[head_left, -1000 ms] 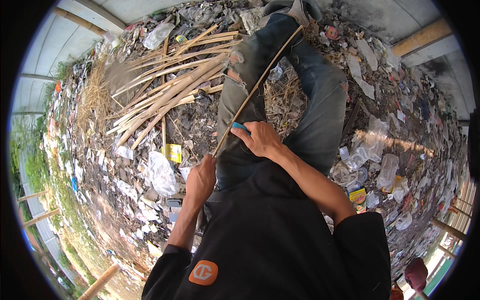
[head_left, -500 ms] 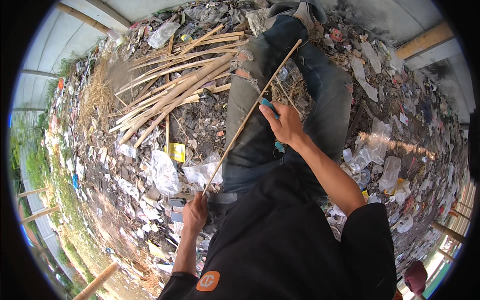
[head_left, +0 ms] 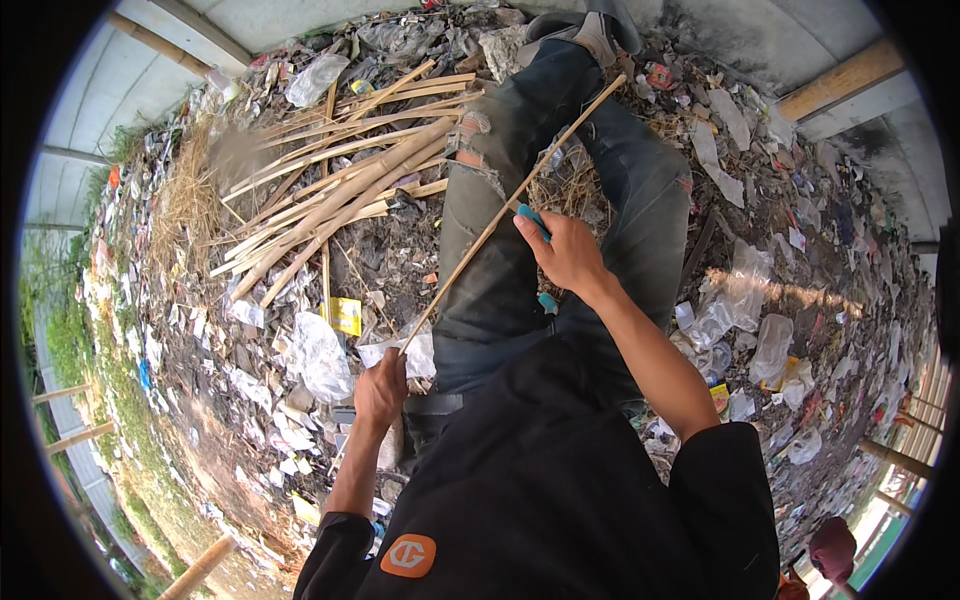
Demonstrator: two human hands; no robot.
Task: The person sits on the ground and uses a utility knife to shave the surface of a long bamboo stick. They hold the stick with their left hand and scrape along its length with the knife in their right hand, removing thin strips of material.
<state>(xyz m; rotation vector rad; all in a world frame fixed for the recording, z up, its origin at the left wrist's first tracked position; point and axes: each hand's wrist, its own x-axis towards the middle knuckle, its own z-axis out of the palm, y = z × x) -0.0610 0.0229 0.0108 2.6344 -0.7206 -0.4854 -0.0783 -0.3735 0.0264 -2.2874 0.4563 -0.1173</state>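
Observation:
A long, thin bamboo strip (head_left: pixel 470 257) slants across my thighs, its far end up by my shins. My left hand (head_left: pixel 380 391) is closed around its near end, beside my left hip. Above my lap, my right hand (head_left: pixel 570 256) grips a knife with a teal handle (head_left: pixel 535 221). The handle's top shows past the thumb, close against the strip's middle, and its lower end comes out below the fist. The blade is mostly hidden, so I cannot tell how it meets the strip.
A pile of split bamboo strips (head_left: pixel 350 185) lies beyond my left knee, with dry straw (head_left: pixel 185 205) left of it. Plastic scraps and litter cover the ground, including a clear bag (head_left: pixel 320 358) and a yellow packet (head_left: pixel 346 316). Grey wall panels (head_left: pixel 770 45) with bamboo poles stand ahead.
The strip has shifted, its far end reaching farther right and up. My left hand has moved a little up and left with the near end. The right hand still holds the knife near the strip's middle.

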